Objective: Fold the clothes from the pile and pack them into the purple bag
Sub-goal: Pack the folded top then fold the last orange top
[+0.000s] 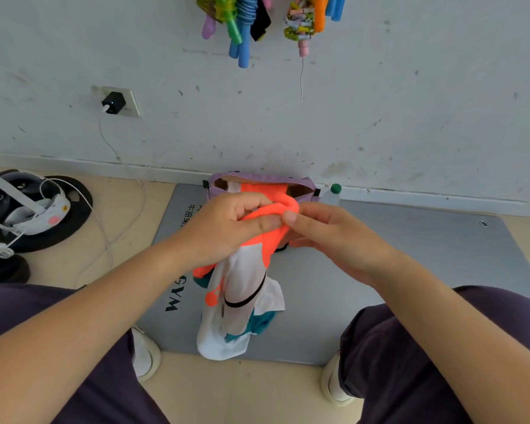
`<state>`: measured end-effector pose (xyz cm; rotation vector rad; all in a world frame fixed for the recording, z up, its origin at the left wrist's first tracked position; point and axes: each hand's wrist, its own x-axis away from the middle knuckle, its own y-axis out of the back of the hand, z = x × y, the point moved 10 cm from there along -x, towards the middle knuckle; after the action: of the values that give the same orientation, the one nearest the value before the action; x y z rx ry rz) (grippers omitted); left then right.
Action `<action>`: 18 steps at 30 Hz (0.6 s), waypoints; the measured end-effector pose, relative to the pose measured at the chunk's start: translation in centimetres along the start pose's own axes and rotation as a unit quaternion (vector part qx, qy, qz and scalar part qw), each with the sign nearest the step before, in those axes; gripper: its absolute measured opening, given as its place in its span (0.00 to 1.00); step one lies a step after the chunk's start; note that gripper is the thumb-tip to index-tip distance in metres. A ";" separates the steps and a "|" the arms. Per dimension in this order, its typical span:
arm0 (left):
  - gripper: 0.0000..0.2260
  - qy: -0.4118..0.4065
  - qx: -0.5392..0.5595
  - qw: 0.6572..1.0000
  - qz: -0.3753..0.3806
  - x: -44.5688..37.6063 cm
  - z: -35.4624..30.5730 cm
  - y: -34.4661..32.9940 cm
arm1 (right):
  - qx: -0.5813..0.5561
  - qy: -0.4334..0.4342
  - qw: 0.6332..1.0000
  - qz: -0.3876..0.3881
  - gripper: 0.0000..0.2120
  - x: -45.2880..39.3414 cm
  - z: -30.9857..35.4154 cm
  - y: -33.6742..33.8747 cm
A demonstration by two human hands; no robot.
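Left hand [227,224] and right hand [325,234] both pinch orange edge of white-orange-teal garment [242,289], held up over grey mat [380,270]; rest hangs crumpled, lower end touching mat

Purple bag [260,180] stands open against wall just behind hands, orange cloth already inside

Step in hand, by my reading: straightening garment before folding

Next move calls for shaking it flat, laying on mat, folding small enough for bag mouth

Green-capped bottle [332,194] just beside bag

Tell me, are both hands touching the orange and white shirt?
Touching. In the head view the left hand and right hand both pinch the orange edge of the shirt, which hangs down from their fingers.
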<state>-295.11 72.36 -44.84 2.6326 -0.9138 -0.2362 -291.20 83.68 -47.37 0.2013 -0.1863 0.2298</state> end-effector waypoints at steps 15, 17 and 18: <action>0.11 0.023 -0.005 0.999 0.040 0.4 2.5 -0.7 | -0.118 0.019 0.991 -0.059 0.20 -0.2 0.2 3.3; 0.12 0.061 -0.056 0.995 0.048 0.2 4.2 -0.4 | -0.141 0.038 0.983 -0.114 0.17 0.1 0.6 5.6; 0.11 0.084 -0.100 0.990 0.059 0.2 5.3 -0.3 | -0.134 0.043 0.980 -0.139 0.18 0.2 0.7 6.6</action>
<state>-296.25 71.05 -49.88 2.3656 -0.9330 -0.0712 -292.75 89.85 -45.51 -0.0515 -0.1006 -0.0653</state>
